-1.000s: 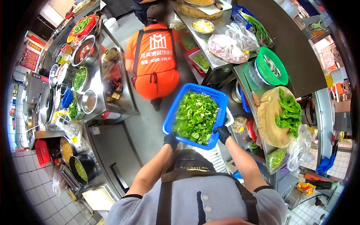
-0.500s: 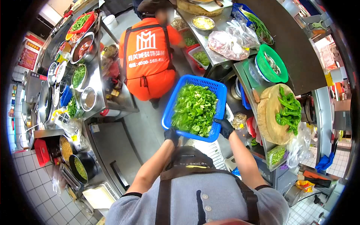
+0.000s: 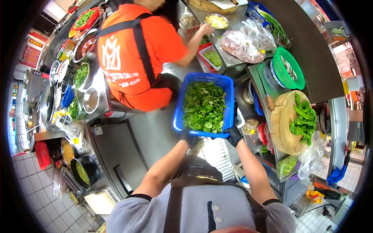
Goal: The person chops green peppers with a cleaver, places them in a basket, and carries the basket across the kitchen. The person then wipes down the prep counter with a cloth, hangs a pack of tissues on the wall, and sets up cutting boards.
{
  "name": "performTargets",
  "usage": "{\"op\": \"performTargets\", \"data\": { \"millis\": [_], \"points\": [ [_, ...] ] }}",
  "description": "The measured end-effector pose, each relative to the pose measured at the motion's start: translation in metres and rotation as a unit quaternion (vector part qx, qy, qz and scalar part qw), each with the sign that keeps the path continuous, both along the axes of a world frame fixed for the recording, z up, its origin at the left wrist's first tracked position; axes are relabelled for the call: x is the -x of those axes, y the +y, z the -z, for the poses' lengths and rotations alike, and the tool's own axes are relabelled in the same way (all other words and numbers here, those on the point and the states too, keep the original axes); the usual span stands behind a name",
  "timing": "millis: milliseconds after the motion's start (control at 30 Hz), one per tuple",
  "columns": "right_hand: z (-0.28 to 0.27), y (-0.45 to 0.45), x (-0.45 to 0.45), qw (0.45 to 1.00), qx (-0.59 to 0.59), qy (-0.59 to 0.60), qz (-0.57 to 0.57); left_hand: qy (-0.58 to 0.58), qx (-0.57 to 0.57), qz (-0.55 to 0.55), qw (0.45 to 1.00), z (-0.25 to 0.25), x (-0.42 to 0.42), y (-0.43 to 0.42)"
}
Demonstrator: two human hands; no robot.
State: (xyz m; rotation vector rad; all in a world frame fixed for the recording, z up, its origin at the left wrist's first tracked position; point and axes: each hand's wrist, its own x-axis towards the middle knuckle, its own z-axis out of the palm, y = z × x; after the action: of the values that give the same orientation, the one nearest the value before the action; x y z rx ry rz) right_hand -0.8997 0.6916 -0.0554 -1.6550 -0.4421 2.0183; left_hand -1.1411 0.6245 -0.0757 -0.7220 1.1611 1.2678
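Note:
Both my black-gloved hands carry a blue plastic basket (image 3: 179, 105) full of cut leafy greens (image 3: 204, 106) over the aisle. My left hand (image 3: 187, 136) grips its near left corner, with the fingers partly hidden by the rim. At the near right corner, my right hand (image 3: 234, 136) is closed round the edge. A person in an orange top (image 3: 134, 50) is close beyond the basket on the left, one hand (image 3: 206, 28) at a metal bowl of pale yellow pieces (image 3: 217, 21).
On the right counter are a round chopping board (image 3: 278, 124) with green peppers (image 3: 304, 118), a knife (image 3: 269, 101) and a green basin (image 3: 298, 77). Metal bowls (image 3: 91, 100) crowd the left counter. A white slatted rack (image 3: 217, 155) lies below the basket.
The person in orange has risen from a crouch, leaning left, and now reaches to the bowl on the right counter. The basket is still in my hands, having shifted slightly.

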Motion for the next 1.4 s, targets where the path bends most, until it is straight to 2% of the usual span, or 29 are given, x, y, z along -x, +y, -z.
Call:
{"op": "performTargets", "data": {
  "millis": [67, 200, 367, 433, 467, 533, 567, 600, 633, 667, 700, 767, 833, 933, 1000, 1033, 1100, 1133, 1167, 1200, 1267, 1300, 1367, 1400],
  "points": [
    [-0.007, 0.003, -0.002, 1.0, 0.004, 0.015, -0.004, -0.026, 0.01, -0.003, 1.0, -0.066, -0.011, 0.015],
    [-0.008, 0.012, 0.006, 0.999, 0.002, 0.004, -0.039, -0.01, 0.006, -0.015, 1.0, -0.059, -0.008, 0.013],
    [0.047, 0.024, -0.002, 0.996, -0.073, -0.007, -0.043, 0.037, 0.012, -0.013, 0.999, -0.018, -0.008, 0.014],
    [0.056, 0.029, 0.003, 0.995, -0.085, -0.032, -0.037, 0.108, -0.042, 0.047, 0.992, 0.026, -0.001, 0.004],
    [0.06, 0.032, 0.004, 0.994, -0.088, -0.034, -0.055, 0.161, -0.088, 0.105, 0.977, 0.067, 0.004, -0.009],
    [0.067, 0.031, -0.004, 0.992, -0.085, -0.037, -0.091, 0.149, -0.085, 0.093, 0.981, 0.064, -0.005, -0.017],
    [0.062, 0.032, -0.002, 0.991, -0.073, -0.049, -0.101, 0.083, -0.042, 0.02, 0.995, 0.017, -0.009, -0.005],
    [0.046, 0.038, 0.002, 0.99, -0.063, -0.061, -0.112, 0.017, -0.001, -0.054, 0.998, -0.009, -0.01, 0.007],
    [0.039, 0.043, 0.005, 0.988, -0.053, -0.073, -0.124, 0.018, 0.003, -0.069, 0.997, -0.005, -0.01, 0.011],
    [0.064, 0.046, 0.002, 0.99, -0.063, -0.063, -0.107, 0.018, 0.008, -0.084, 0.996, 0.0, -0.009, 0.013],
    [0.062, 0.051, 0.003, 0.992, -0.035, -0.06, -0.104, 0.017, 0.016, -0.098, 0.995, 0.005, -0.01, 0.013],
    [0.038, 0.066, 0.009, 0.993, 0.024, -0.058, -0.1, 0.043, 0.007, -0.048, 0.998, -0.051, -0.017, 0.024],
    [0.02, 0.08, 0.017, 0.989, -0.009, -0.071, -0.132, 0.014, 0.037, -0.14, 0.989, -0.075, -0.019, 0.043],
    [0.018, 0.094, 0.011, 0.989, -0.011, -0.05, -0.138, 0.056, 0.056, -0.155, 0.985, 0.007, -0.02, 0.032],
    [0.019, 0.112, 0.0, 0.989, 0.003, -0.038, -0.145, 0.046, 0.08, -0.163, 0.982, -0.008, -0.031, 0.032],
    [0.012, 0.119, -0.004, 0.978, -0.047, -0.062, -0.195, 0.039, 0.089, -0.166, 0.981, -0.019, -0.037, 0.037],
    [0.001, 0.124, -0.013, 0.97, -0.08, -0.09, -0.212, 0.028, 0.103, -0.169, 0.98, -0.037, -0.05, 0.048],
    [-0.013, 0.124, -0.02, 0.966, -0.059, -0.092, -0.235, 0.013, 0.073, -0.163, 0.984, -0.015, -0.056, 0.042],
    [-0.056, 0.117, -0.009, 0.975, -0.061, -0.087, -0.196, 0.001, 0.055, -0.145, 0.988, -0.009, -0.06, 0.04],
    [-0.037, 0.115, -0.022, 0.979, -0.061, -0.091, -0.17, -0.012, 0.049, -0.128, 0.99, -0.016, -0.058, 0.039],
    [-0.068, 0.096, -0.024, 0.983, -0.099, -0.076, -0.131, -0.04, 0.01, -0.076, 0.996, -0.031, -0.06, 0.033],
    [-0.065, 0.087, -0.031, 0.986, -0.091, -0.069, -0.118, -0.054, -0.025, -0.038, 0.998, -0.034, -0.056, 0.025],
    [-0.071, 0.076, -0.044, 0.968, -0.11, -0.139, -0.179, -0.099, -0.029, 0.005, 0.995, 0.006, -0.06, 0.007],
    [-0.079, 0.078, -0.04, 0.974, -0.105, -0.125, -0.155, -0.089, 0.004, 0.014, 0.996, -0.017, -0.056, 0.011]
  ]
}}
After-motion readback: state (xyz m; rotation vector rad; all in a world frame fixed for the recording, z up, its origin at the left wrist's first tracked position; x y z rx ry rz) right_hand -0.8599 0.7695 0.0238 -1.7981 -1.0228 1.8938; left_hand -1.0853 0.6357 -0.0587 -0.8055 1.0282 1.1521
